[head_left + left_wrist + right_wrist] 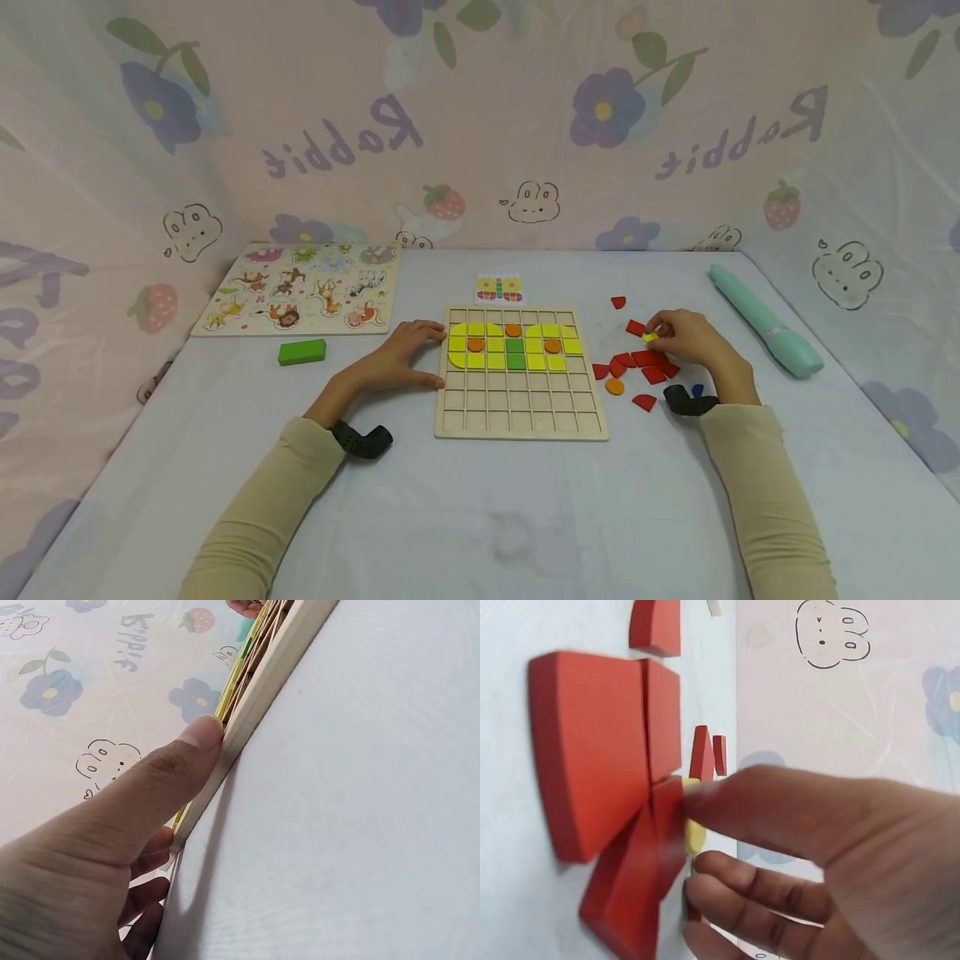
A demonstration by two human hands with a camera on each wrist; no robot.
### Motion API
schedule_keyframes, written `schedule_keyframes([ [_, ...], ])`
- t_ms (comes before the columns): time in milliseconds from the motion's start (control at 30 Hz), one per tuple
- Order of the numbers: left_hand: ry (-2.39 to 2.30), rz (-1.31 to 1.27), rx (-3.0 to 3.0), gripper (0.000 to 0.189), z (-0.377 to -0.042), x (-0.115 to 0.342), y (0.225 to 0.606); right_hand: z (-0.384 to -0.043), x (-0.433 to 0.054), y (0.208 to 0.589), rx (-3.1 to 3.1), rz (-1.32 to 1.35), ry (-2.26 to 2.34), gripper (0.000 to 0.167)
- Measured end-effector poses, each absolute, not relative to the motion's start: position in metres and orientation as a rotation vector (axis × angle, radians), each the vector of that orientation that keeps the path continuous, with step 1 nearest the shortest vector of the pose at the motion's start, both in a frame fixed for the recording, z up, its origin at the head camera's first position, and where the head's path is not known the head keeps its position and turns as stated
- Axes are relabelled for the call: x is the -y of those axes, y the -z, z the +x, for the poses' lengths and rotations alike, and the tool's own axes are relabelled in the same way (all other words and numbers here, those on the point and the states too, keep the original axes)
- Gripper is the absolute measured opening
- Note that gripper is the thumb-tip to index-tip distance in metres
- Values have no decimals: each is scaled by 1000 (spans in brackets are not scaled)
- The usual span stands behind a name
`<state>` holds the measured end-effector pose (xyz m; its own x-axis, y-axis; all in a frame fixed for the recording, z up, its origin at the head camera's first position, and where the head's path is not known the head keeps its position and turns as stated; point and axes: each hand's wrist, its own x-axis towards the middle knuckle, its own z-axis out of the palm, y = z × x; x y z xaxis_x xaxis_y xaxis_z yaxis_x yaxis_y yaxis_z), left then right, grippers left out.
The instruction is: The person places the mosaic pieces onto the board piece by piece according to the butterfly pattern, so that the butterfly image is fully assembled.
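A square wooden grid board lies in the middle of the table. Its upper rows hold yellow tiles, two green squares and orange discs. My left hand rests at the board's left edge, thumb near the middle of that side and fingertips higher up. To the right of the board, my right hand pinches a small yellow tile between thumb and fingers. Around and under that hand lie loose red pieces, squares and rounded wedges, seen close up in the right wrist view.
Behind the board lies a small butterfly pattern card. An animal puzzle board and a green block are at the left. A loose orange disc and a blue piece lie right; a mint-green tubular object stretches along the right edge.
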<state>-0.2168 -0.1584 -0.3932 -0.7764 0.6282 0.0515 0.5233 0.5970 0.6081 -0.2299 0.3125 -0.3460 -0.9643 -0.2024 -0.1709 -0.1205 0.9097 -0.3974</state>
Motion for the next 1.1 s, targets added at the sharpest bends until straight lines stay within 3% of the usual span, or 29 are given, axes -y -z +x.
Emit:
schedule_keyframes([
  [300, -930, 954, -2653, 74, -217, 159, 394, -231, -313, 352, -2878, -130, 604, 35],
  [733, -923, 964, -2656, 74, -218, 159, 394, -231, -326, 354, -2865, -368, 675, 32],
  [1100, -922, 958, -2658, 75, -218, 159, 394, -236, -327, 364, -2892, -346, 688, 35],
])
